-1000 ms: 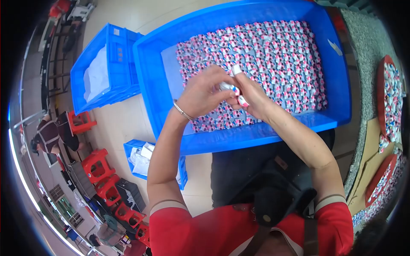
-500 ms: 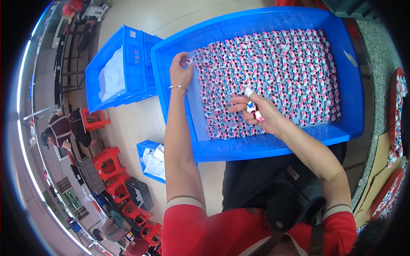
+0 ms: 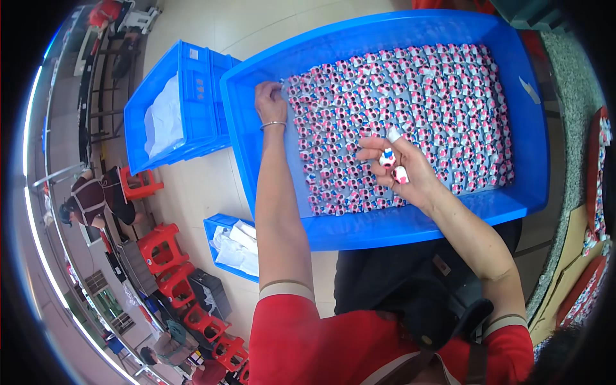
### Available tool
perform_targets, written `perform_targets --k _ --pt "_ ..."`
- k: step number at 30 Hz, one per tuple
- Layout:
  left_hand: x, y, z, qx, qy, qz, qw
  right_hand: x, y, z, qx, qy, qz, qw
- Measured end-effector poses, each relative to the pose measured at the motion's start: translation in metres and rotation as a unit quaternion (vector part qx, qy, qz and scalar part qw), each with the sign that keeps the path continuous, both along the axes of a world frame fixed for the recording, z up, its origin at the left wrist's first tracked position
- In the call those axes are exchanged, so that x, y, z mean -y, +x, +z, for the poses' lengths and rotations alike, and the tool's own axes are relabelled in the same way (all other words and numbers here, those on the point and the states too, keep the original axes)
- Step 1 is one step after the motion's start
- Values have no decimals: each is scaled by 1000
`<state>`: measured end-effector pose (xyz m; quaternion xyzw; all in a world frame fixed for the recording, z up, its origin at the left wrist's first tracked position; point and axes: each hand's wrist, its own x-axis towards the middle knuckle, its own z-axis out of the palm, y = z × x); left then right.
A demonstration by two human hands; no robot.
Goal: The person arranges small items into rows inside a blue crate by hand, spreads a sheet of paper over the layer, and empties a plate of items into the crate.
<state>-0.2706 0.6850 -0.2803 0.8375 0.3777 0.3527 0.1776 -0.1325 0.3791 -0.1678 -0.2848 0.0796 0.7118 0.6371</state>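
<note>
A large blue plastic bin holds dense rows of small white, pink and blue painted figurines with dark round spots. At the upper left corner of the rows, my left hand has its fingers pinched together and pointing down; whatever is between them is hidden. My right hand is above the middle of the rows, palm up with curled fingers. It holds a few loose figurines, and a white piece shows at the thumb tip.
Stacked blue crates with white sheets stand to the left, and a smaller blue box below them. Red stools line the left side, where other people work. On the right, red trays hold more pieces near cardboard.
My left hand stays by the rows' corner; the piece seen in its fingers earlier no longer shows clearly. My right hand has shifted slightly right, still holding figurines.
</note>
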Motion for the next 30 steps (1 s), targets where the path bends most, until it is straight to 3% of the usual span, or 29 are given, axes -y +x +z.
perform_targets --k 4,7,12,13,15,16,18,20,21,22,23,24,27,28,30 --pt "7 9 -2 58 -99 25 993 -1 1 1 13 -21 -15 1000" --pt "9 14 -5 57 -63 63 994 -1 2 3 9 -28 -21 999" --pt "6 5 -5 -20 34 16 999 -1 3 -6 -59 17 -49 997" --pt "17 7 10 -24 74 46 996 -4 2 3 -79 -31 -72 994" --pt "36 13 39 26 68 59 996 -7 7 -3 -121 -6 -82 989" --pt "62 23 73 55 -37 8 998 -11 10 0 -138 -4 -89 986" --pt "102 26 126 9 -234 -164 958 -18 16 7 -135 2 -93 986" --pt "150 34 177 -97 -252 -305 913 -23 22 20 -74 -22 -84 993" --pt "162 39 171 -62 -228 -354 905 -26 22 28 -50 -33 -80 995" --pt "171 40 163 -28 -198 -397 896 -24 25 -32 -310 300 -35 902" --pt "174 40 158 -63 -190 -374 905 -30 18 -7 -165 122 -60 977" --pt "175 38 153 -98 -182 -351 913 -34 11 18 -9 -59 -84 995" --pt "168 36 146 -89 -292 -312 899 -29 15 -10 -194 44 -72 977" --pt "170 34 146 -77 -332 -291 894 -31 12 10 -151 -11 -83 985" --pt "166 29 139 115 -569 -278 765 -34 8 3 -117 -3 -60 991"
